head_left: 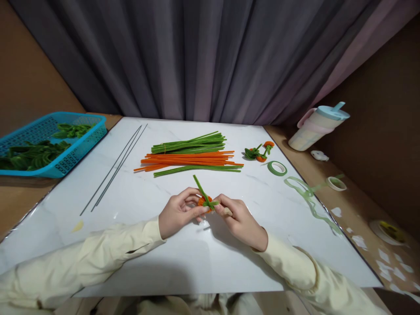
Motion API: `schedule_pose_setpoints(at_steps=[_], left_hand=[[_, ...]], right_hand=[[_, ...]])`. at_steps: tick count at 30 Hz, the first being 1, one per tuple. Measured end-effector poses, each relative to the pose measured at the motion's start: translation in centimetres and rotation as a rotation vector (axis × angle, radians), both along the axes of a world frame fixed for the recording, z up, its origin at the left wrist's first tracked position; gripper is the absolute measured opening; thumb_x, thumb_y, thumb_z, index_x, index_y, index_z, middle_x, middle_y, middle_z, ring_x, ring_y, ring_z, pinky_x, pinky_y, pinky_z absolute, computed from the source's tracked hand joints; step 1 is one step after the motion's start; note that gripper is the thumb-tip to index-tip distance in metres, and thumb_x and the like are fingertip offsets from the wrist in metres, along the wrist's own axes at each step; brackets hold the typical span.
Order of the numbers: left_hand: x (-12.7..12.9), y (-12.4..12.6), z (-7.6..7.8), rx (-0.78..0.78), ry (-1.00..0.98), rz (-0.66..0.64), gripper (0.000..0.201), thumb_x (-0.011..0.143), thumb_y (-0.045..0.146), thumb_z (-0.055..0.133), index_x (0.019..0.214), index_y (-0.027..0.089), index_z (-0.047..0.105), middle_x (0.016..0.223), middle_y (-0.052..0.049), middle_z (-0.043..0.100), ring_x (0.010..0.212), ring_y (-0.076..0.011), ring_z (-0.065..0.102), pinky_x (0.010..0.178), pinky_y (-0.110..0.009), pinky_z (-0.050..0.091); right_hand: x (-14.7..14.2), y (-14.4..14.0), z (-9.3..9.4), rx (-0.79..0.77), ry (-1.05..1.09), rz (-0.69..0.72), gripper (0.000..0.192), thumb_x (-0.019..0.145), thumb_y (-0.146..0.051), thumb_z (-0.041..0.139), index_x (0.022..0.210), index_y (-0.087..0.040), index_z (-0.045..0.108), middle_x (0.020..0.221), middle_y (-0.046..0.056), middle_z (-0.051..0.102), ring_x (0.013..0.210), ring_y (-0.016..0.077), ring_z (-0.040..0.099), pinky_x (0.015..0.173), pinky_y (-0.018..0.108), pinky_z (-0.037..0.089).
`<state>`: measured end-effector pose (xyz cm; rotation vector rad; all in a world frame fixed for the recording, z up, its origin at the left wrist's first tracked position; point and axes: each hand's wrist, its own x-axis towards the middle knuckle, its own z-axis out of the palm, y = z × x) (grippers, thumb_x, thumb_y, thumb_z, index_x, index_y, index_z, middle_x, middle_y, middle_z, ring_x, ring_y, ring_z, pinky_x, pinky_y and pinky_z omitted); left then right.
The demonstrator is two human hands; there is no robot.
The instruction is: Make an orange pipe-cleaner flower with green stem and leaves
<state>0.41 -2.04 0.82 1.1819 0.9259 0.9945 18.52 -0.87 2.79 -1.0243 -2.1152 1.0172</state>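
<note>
Pinching an orange coil [204, 202] at frame centre, both the left hand [179, 213] and right hand [241, 220] are closed on it. Its green stem [200, 187] slants toward the upper left, away from both hands.

Both hands meet low on the white board [164, 262]; the left hand [179, 212] and the right hand [241, 221] pinch a small orange coil [204, 201] between their fingertips, with a green stem [201, 187] crossing it and pointing toward 11 o'clock. At 12 o'clock from the hands lies a bundle of green and orange pipe cleaners [192, 155]; at 2 o'clock sit two small finished flowers [259, 152] and a roll of green tape [277, 168]; at 10 o'clock lie two thin wires [114, 168], and beyond them a blue basket [75, 148] holding green leaves [33, 154]. Off the board at 2 o'clock a lidded cup [316, 124] leans tilted.
</note>
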Motion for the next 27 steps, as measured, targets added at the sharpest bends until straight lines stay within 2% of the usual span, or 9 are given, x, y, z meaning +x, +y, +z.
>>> schedule_pose_setpoints(at_steps=[5, 14, 19, 22, 27], left_hand=[[-0.15, 0.14, -0.14, 0.035, 0.008, 0.02, 0.029, 0.074, 0.029, 0.066, 0.095, 0.015, 0.054, 0.078, -0.002, 0.064, 0.063, -0.0126, 0.062, 0.054, -0.024, 0.056], [-0.16, 0.05, -0.28, 0.052, 0.025, 0.001, 0.026, 0.075, 0.031, 0.064, 0.095, 0.015, 0.057, 0.079, -0.003, 0.064, 0.066, -0.0133, 0.062, 0.056, -0.024, 0.056], [-0.15, 0.02, -0.3, 0.048, 0.034, -0.006, 0.025, 0.076, 0.031, 0.063, 0.094, 0.015, 0.057, 0.081, -0.002, 0.061, 0.061, -0.0112, 0.061, 0.056, -0.024, 0.056], [-0.23, 0.04, -0.3, 0.052, 0.03, -0.037, 0.025, 0.079, 0.032, 0.06, 0.097, 0.014, 0.057, 0.081, -0.002, 0.059, 0.058, -0.01, 0.06, 0.058, -0.025, 0.056], [-0.35, -0.02, -0.41, 0.108, 0.093, -0.059, 0.032, 0.075, 0.031, 0.065, 0.102, 0.015, 0.056, 0.091, -0.005, 0.06, 0.069, -0.0121, 0.059, 0.06, -0.022, 0.054]], right_hand=[[0.07, -0.09, 0.31, -0.079, 0.018, 0.013, 0.017, 0.086, -0.023, 0.04, 0.078, -0.016, 0.053, 0.058, -0.004, 0.045, 0.052, 0.0088, 0.036, 0.051, 0.02, 0.029], [-0.24, -0.27, 0.24, -0.098, 0.013, 0.015, 0.011, 0.08, -0.018, 0.044, 0.069, -0.018, 0.045, 0.052, -0.007, 0.036, 0.048, 0.0077, 0.03, 0.048, 0.02, 0.025], [-0.1, 0.0, 0.24, -0.179, 0.016, 0.028, 0.013, 0.082, -0.018, 0.043, 0.068, -0.017, 0.044, 0.051, -0.007, 0.036, 0.047, 0.0074, 0.03, 0.048, 0.02, 0.024], [0.11, 0.3, 0.28, -0.22, 0.015, 0.054, 0.015, 0.083, -0.022, 0.044, 0.069, -0.017, 0.045, 0.053, -0.007, 0.037, 0.049, 0.0075, 0.031, 0.049, 0.02, 0.025], [0.06, 0.35, 0.2, -0.282, 0.05, 0.071, 0.026, 0.088, -0.033, 0.04, 0.068, -0.018, 0.042, 0.054, -0.006, 0.038, 0.049, 0.0079, 0.031, 0.049, 0.021, 0.026]])
